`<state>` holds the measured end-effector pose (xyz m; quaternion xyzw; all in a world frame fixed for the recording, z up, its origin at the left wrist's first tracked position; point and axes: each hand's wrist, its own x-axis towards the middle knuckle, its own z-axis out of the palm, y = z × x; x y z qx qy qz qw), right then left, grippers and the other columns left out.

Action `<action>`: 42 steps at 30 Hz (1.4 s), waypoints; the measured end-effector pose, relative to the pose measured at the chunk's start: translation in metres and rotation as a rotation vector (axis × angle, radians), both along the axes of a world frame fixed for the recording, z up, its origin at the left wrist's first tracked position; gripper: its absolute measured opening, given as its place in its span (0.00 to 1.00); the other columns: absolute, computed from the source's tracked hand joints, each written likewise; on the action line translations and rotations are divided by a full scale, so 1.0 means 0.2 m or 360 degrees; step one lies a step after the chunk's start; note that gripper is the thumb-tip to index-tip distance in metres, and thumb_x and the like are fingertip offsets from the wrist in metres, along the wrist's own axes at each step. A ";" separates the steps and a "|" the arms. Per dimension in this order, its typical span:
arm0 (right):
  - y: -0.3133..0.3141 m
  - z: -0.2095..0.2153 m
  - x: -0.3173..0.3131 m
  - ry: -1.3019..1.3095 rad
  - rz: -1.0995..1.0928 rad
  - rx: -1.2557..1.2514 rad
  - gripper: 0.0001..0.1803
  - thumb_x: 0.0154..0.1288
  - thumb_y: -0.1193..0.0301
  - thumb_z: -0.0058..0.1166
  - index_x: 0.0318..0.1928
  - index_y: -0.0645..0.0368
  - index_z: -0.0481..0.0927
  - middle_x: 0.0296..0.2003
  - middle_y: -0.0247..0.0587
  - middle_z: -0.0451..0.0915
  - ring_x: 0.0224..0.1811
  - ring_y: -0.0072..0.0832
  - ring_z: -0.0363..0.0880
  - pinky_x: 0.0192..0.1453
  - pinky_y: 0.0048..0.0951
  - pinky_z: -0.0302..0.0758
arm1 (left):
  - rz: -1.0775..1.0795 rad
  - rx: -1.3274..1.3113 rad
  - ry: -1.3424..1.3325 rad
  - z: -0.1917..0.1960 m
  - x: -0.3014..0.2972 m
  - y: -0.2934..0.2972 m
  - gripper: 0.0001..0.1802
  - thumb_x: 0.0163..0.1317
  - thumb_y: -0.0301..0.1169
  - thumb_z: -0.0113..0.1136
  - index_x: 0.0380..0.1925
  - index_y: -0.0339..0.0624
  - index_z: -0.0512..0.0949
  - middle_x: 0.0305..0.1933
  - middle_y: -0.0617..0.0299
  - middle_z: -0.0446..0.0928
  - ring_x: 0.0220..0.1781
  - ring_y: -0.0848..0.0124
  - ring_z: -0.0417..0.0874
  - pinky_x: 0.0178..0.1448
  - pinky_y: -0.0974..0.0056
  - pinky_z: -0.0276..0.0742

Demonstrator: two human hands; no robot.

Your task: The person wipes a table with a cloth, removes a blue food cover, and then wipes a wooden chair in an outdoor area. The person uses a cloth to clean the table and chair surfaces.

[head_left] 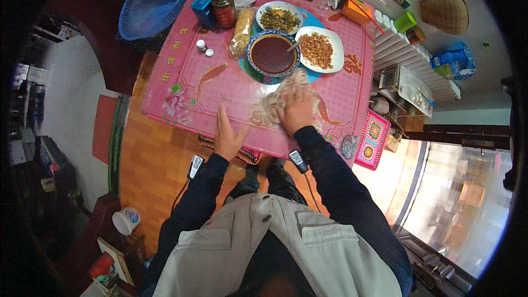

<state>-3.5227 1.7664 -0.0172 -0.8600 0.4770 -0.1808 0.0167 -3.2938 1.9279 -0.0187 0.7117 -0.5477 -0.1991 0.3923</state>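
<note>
My right hand (297,113) presses down on a crumpled patterned cloth (279,102) on the pink table covering, close to the bowls; some of its fingers are lost in the folds. At the table's near edge, my left hand (227,135) has its fingers stretched out and thumb apart, with nothing in it. Beyond the cloth stands a blue-patterned bowl of dark brown sauce (272,55) with a spoon (292,47) in it. To its right is a white square plate of peanut-like pieces (318,49). Behind lies a plate of chopped greens (279,19).
A long tan packet (242,32) lies left of the sauce bowl. Two small white-capped bottles (204,48), a dark red-capped jar (223,8) and a blue tin (204,10) stand further left. An orange box (356,11) sits at the far right. A patterned stool (374,139) adjoins the right edge.
</note>
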 end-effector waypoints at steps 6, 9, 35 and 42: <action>0.26 0.09 0.41 -0.0212 0.0499 0.0372 0.30 0.77 0.57 0.62 0.70 0.61 0.82 0.76 0.64 0.72 0.82 0.64 0.65 0.85 0.60 0.61 | 0.0047 -0.0040 0.0348 0.04 0.03 0.22 0.53 0.76 0.37 0.63 0.87 0.27 0.42 0.90 0.31 0.49 0.91 0.40 0.53 0.92 0.45 0.48; 0.32 0.17 0.45 -0.1210 0.0581 0.0922 0.25 0.84 0.60 0.55 0.70 0.65 0.80 0.67 0.60 0.82 0.72 0.55 0.79 0.78 0.42 0.73 | 0.0196 -0.0361 0.0499 0.12 0.14 0.25 0.48 0.78 0.31 0.58 0.88 0.30 0.42 0.92 0.35 0.48 0.93 0.44 0.51 0.92 0.46 0.46; 0.76 -0.01 -1.42 -0.0193 -0.0709 0.0241 0.34 0.75 0.66 0.65 0.77 0.62 0.72 0.77 0.66 0.69 0.80 0.63 0.66 0.86 0.62 0.60 | -0.0143 0.0147 -0.1136 0.05 0.37 -0.42 0.37 0.69 0.39 0.68 0.78 0.48 0.73 0.87 0.41 0.62 0.86 0.34 0.60 0.89 0.35 0.55; 0.95 -0.12 -1.68 -0.0228 -0.0982 0.0339 0.35 0.77 0.66 0.65 0.79 0.61 0.70 0.78 0.65 0.69 0.81 0.61 0.67 0.86 0.64 0.59 | -0.1030 0.0146 -0.1020 0.10 -0.50 -0.34 0.40 0.64 0.44 0.74 0.76 0.51 0.76 0.86 0.41 0.61 0.87 0.34 0.59 0.88 0.32 0.55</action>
